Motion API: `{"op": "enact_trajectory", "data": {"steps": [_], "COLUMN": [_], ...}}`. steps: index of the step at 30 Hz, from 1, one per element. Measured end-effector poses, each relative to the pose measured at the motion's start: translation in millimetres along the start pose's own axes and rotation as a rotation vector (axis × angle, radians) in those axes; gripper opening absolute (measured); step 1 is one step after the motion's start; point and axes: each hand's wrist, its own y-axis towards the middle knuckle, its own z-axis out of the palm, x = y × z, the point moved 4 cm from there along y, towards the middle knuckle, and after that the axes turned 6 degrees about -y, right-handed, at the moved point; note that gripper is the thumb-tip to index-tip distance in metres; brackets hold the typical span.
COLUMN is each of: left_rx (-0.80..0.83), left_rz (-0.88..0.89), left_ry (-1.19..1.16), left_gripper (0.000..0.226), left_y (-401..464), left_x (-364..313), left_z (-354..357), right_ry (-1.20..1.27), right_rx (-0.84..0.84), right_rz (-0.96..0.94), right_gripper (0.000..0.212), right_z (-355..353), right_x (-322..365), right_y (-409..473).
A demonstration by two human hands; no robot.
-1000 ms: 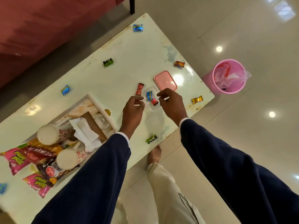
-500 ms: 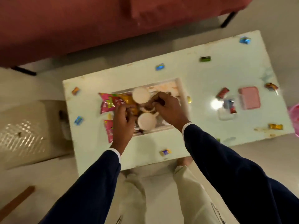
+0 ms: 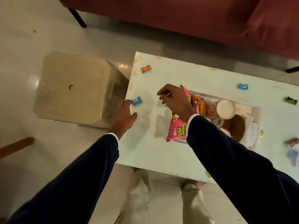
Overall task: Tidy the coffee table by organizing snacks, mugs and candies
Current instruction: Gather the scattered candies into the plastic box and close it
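My left hand (image 3: 123, 114) reaches over the white coffee table (image 3: 145, 156), fingers spread, with a fingertip touching a blue wrapped candy (image 3: 137, 101). Near the table's left end, my right hand (image 3: 174, 101) hovers with fingers loosely curled and nothing visible in it. Behind that hand a white tray (image 3: 257, 113) holds pink snack packets (image 3: 176, 131), a white mug (image 3: 226, 109) and tissues. More candies lie scattered: a red-orange one (image 3: 146, 68), a blue one (image 3: 242, 86), a green one (image 3: 291, 100) and a red one (image 3: 293, 141).
A beige plastic stool (image 3: 72, 89) stands just left of the table. A red sofa (image 3: 194, 18) runs along the far side. A wooden stick (image 3: 16, 147) lies on the tiled floor at left. My legs stand against the table's near edge.
My view swung left along the table. Both hands left the tray; my left hand moved out to the blue candy, and my right hand came over the table's left end.
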Motion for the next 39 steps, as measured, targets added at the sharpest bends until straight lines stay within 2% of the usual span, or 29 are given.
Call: {"op": "enact_trajectory", "data": {"steps": [2,6,8,12,15,17,19,22,24,26,29,31,39], "left_rx": [0.007,-0.093,-0.085,0.016,0.077,0.068,0.057,0.039,0.002,-0.021,0.004,0.019,0.206], "left_rz": [0.072,0.310,0.400,0.465,0.492,0.393,0.204,-0.066,-0.137,-0.149,-0.068,-0.018,0.124], "left_ry": [0.074,0.526,0.594,0.529,0.427,0.242,-0.009,-0.438,-0.615,-0.710,-0.790,-0.798,-0.736], "left_gripper": [0.054,0.060,0.057,0.040,0.024,0.018,0.016,0.021,0.029,0.025,0.014,0.016,0.025], "left_y": [15,41,53,70,69,64,57,44,32,20,1,-9,-62], "left_x": [5,-4,-5,-2,1,9,20,27,24,14,-17,-41,-178], "left_z": [-1,0,3,1,-4,-7,-10,-8,-7,-4,6,14,112], "right_ry": [-0.098,-0.367,-0.500,-0.690,-0.789,-0.896,-0.940,-0.834,-0.613,-0.310,-0.064,0.096,0.314], "right_rx": [0.000,-0.008,-0.014,-0.058,0.004,0.033,0.024,0.039,0.101,0.132,0.070,0.036,-0.247], "right_rz": [-0.004,-0.070,-0.100,-0.180,-0.213,-0.228,-0.240,-0.199,-0.096,0.027,0.031,0.021,0.202], "right_gripper": [0.018,0.031,0.038,0.048,0.051,0.048,0.041,0.029,0.024,0.023,0.023,0.023,0.025], "right_z": [12,28,35,47,59,67,72,76,73,67,37,12,-133], "right_x": [4,14,19,31,35,33,31,21,14,9,7,-1,-102], "right_y": [25,77,102,142,161,165,163,151,135,110,54,13,-143]}}
